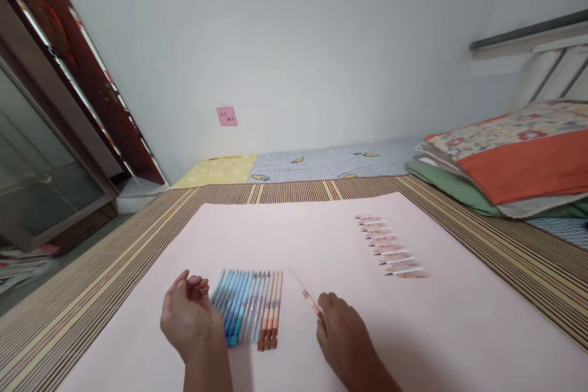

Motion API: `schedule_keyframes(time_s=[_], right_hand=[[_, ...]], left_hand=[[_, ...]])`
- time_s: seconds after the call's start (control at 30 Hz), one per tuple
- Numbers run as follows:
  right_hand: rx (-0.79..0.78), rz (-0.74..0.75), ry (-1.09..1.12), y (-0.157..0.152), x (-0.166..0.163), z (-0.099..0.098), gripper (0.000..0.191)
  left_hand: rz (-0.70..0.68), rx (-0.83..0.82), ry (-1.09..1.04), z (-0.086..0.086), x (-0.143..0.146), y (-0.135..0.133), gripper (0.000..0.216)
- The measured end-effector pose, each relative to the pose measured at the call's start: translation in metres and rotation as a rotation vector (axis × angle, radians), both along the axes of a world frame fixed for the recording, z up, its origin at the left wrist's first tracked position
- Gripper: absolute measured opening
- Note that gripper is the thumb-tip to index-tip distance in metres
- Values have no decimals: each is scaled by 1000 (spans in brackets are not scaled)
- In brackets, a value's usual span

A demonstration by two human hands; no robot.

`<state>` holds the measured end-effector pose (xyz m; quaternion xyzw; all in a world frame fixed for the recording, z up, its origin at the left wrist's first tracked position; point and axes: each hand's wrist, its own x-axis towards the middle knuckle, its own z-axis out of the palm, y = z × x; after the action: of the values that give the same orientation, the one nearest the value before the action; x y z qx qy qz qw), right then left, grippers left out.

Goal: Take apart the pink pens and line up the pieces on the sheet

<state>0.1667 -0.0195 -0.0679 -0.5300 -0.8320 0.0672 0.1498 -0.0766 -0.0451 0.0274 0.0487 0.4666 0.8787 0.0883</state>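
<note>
A row of several pens (250,308), blue on the left and orange on the right, lies side by side on a pale pink sheet (294,239). My left hand (186,315) hovers just left of the row with its fingers curled in, and nothing shows in them. My right hand (342,334) is pinched on a thin orange pen (305,294) that points up and to the left, just right of the row. Farther right lies a slanted column of several pink pen caps (389,246).
The pink sheet lies on a brown striped mat (505,239) over a bed. Folded blankets and a pillow (514,159) are stacked at the right. A white wall with a pink sticky note (226,116) is behind, and a glass cabinet (41,153) stands at the left.
</note>
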Motion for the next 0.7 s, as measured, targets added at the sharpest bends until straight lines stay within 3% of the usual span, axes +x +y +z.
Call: schedule_keyframes(time_s=[0.13,0.23,0.37,0.53,0.7], right_hand=[[-51,-14,-4,24,5,13,13],[-194,-17,110,43,13,34,12],[-398,-22,523,65,32,50,11],[-585,9,1081,83,42,37,20],[-717,27,1297,82,45,43,32]], left_hand=[[-94,-1,-49,1,2,2,20],[-236,-41,-91,-1,11,9,22],[-458,-120,-51,-4,26,17,30],[-656,-283,63,-9,44,26,42],[-856,-538,320,-19,60,36,50]])
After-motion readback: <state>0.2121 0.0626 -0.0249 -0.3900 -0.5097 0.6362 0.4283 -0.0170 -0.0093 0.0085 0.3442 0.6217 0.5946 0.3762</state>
